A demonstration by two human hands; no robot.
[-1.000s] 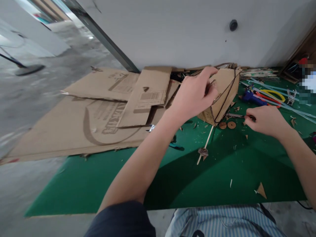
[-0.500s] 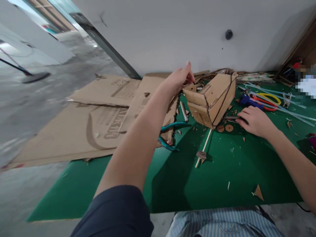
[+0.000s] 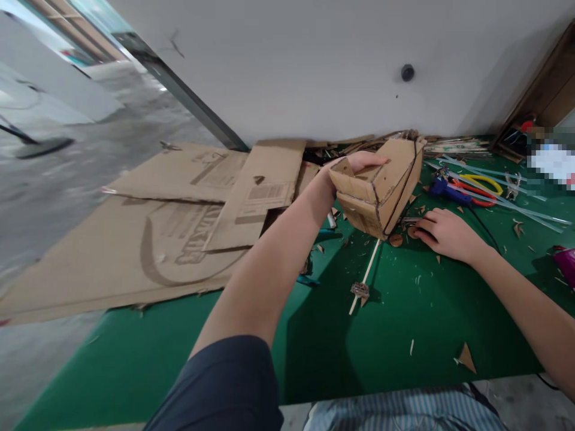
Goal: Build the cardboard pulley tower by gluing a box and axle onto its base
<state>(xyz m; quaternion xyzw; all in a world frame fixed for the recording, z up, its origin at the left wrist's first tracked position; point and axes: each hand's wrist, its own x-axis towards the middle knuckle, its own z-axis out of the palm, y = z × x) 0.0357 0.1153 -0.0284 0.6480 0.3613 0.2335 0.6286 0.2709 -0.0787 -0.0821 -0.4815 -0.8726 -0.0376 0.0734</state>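
A folded cardboard model with dark-edged seams and a black cord stands tilted on the green table. My left hand reaches behind its low front wall, one finger stretched out and the others mostly hidden. My right hand rests just right of the model with bent fingers. They close around the end of a slim metal tool, partly hidden. A round cardboard disc lies near these fingertips, and a second disc is partly under them. A thin wooden stick carrying a small cardboard block extends below the model.
Large cardboard sheets cover the table's left side. Teal-handled pliers lie partly behind my left forearm. At right are a blue glue gun, yellow-and-red-handled pliers and clear glue sticks. Scraps dot the green table.
My left hand has moved right, from the model's left corner to behind its front wall. My right hand has slid slightly left, over one disc. The view has shifted a little.
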